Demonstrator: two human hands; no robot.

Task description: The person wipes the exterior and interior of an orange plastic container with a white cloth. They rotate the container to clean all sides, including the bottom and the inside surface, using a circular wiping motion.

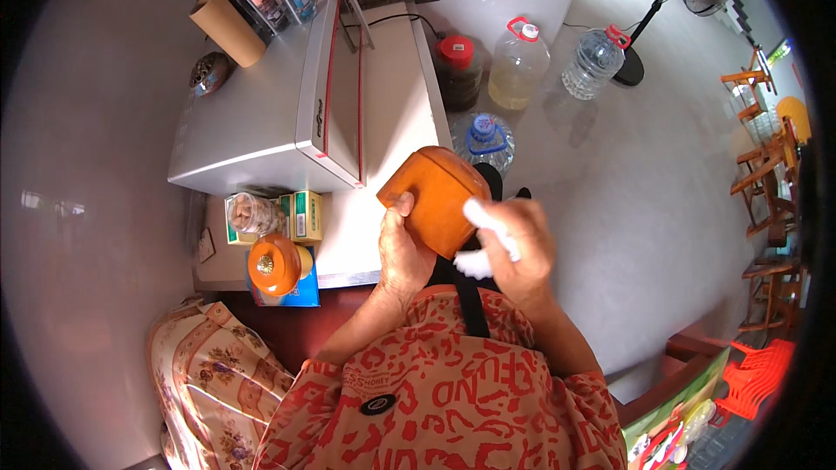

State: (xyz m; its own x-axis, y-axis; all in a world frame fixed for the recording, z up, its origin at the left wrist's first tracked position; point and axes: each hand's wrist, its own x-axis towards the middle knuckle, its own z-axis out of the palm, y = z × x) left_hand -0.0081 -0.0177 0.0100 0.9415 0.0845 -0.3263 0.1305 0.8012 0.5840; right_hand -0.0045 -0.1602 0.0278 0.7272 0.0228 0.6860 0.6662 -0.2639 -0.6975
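My left hand (405, 252) grips an orange-brown wooden box (435, 196) from below and the left, its thumb on the near face. The box is tilted in front of my chest, with rounded edges and a smooth surface. Closed around a white cloth (475, 264), my right hand (524, 248) is at the box's right side and a little smeared by motion. The underside of the box and most of my left fingers are hidden. On the counter to the left stands an orange lidded jar (274, 265) with a metal knob, on a blue packet (305, 290).
A silver cabinet (261, 113) carries bottles and a cardboard tube (228, 28). Beside it are a clear jar (252, 212) and green-yellow boxes (305, 218). Several large plastic jugs (520, 65) stand beyond the counter (396, 78). Wooden chairs (762, 174) line the far right.
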